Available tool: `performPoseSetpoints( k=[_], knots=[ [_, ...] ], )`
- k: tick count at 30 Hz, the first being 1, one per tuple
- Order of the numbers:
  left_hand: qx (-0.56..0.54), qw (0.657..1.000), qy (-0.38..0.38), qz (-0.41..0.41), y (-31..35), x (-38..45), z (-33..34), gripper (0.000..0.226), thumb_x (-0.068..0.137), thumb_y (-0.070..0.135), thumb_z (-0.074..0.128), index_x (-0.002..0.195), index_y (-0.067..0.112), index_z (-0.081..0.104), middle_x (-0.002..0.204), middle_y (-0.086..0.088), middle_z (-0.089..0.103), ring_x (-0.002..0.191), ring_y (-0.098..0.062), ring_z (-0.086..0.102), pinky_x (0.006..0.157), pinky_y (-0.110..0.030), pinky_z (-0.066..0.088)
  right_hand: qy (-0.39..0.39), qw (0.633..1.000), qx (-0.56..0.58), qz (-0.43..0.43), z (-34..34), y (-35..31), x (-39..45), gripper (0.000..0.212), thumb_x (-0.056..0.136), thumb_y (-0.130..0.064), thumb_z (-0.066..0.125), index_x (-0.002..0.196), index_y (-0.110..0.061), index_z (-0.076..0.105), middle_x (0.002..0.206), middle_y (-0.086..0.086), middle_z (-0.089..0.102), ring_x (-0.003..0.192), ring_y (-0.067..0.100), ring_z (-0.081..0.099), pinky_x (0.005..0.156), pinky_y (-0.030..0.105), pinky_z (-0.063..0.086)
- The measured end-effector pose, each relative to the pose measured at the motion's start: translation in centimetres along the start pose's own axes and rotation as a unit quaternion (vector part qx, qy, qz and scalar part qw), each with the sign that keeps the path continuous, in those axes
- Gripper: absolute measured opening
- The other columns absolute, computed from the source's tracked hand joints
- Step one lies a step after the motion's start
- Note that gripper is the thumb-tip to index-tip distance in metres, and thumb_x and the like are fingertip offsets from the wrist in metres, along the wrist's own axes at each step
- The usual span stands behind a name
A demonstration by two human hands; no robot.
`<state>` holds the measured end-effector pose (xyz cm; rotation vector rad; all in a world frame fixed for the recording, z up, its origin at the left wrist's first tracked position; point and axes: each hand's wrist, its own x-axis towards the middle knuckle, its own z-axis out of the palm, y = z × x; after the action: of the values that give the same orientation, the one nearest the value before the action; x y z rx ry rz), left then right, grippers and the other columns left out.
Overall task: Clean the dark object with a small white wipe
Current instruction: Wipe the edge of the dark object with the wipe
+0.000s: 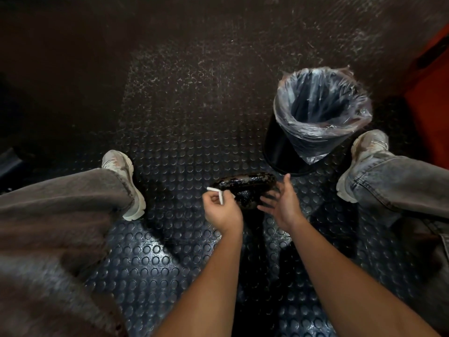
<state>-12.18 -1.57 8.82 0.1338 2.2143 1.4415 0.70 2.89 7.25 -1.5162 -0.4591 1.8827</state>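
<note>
Left hand (220, 210) pinching white wipe (217, 193); dark object (244, 188) partly hidden, blurred

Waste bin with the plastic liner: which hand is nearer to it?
Right. The right hand, open beside the dark object, lies just below the waste bin. The left hand, pinching the white wipe, is farther left.

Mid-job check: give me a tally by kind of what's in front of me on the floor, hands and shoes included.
Hands: 2, left hand and right hand
White wipe: 1, pinched in the left hand
Dark object: 1
Lined bin: 1
Shoes: 2, left shoe and right shoe
Total: 7
</note>
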Motion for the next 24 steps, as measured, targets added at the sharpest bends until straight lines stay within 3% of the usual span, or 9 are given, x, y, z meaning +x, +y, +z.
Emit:
performPoseSetpoints(
  k=[4, 11, 19, 22, 24],
  knots=[
    [0.063, 0.997, -0.028, 0.043, -1.2, 0.5, -0.2, 0.020, 0.079, 0.016, 0.073, 0.075, 0.017, 0.054, 0.071, -0.001, 0.063, 0.064, -0.019, 0.058, 0.057, -0.032, 0.047, 0.003, 1.000, 0.003, 0.002, 0.0, 0.1, 0.0, 0.082, 0.096, -0.074, 0.027, 0.158, -0.021, 0.026, 0.151, 0.017, 0.044, 0.127, 0.039, 0.053, 0.095, 0.055, 0.054],
    [0.012, 0.992, 0.007, -0.123, -1.1, 1.4, -0.4, 0.014, 0.086, 0.022, 0.073, 0.089, 0.018, 0.060, 0.078, 0.004, 0.064, 0.070, -0.013, 0.060, 0.058, -0.024, 0.043, 0.001, 1.000, 0.001, 0.004, -0.2, 0.1, 0.1, 0.081, 0.097, -0.073, 0.027, 0.159, -0.021, 0.024, 0.152, 0.017, 0.043, 0.128, 0.039, 0.052, 0.098, 0.055, 0.052],
    [0.010, 1.000, -0.009, -0.006, -0.6, 0.0, -0.3, 0.015, 0.082, 0.016, 0.076, 0.081, 0.018, 0.061, 0.070, 0.008, 0.062, 0.064, -0.010, 0.059, 0.058, -0.021, 0.044, 0.005, 1.000, 0.010, 0.015, 0.0, 0.0, 0.1, 0.080, 0.096, -0.073, 0.028, 0.156, -0.020, 0.031, 0.146, 0.015, 0.048, 0.125, 0.038, 0.055, 0.095, 0.054, 0.054],
    [0.031, 0.999, -0.015, -0.015, -1.1, 0.5, -0.4, 0.014, 0.082, 0.018, 0.077, 0.084, 0.016, 0.063, 0.074, 0.004, 0.065, 0.069, -0.014, 0.063, 0.066, -0.031, 0.053, 0.005, 1.000, 0.009, 0.015, 0.0, -0.1, 0.0, 0.078, 0.097, -0.072, 0.027, 0.154, -0.019, 0.035, 0.142, 0.014, 0.051, 0.124, 0.038, 0.055, 0.093, 0.053, 0.055],
    [0.035, 0.997, -0.004, -0.068, -1.3, 1.1, -0.4, 0.013, 0.083, 0.021, 0.075, 0.085, 0.018, 0.063, 0.079, 0.002, 0.068, 0.075, -0.018, 0.066, 0.071, -0.033, 0.056, 0.003, 1.000, 0.010, 0.017, 0.0, -0.1, -0.1, 0.078, 0.097, -0.072, 0.028, 0.153, -0.019, 0.036, 0.142, 0.014, 0.051, 0.124, 0.038, 0.055, 0.092, 0.053, 0.056]
  ],
)
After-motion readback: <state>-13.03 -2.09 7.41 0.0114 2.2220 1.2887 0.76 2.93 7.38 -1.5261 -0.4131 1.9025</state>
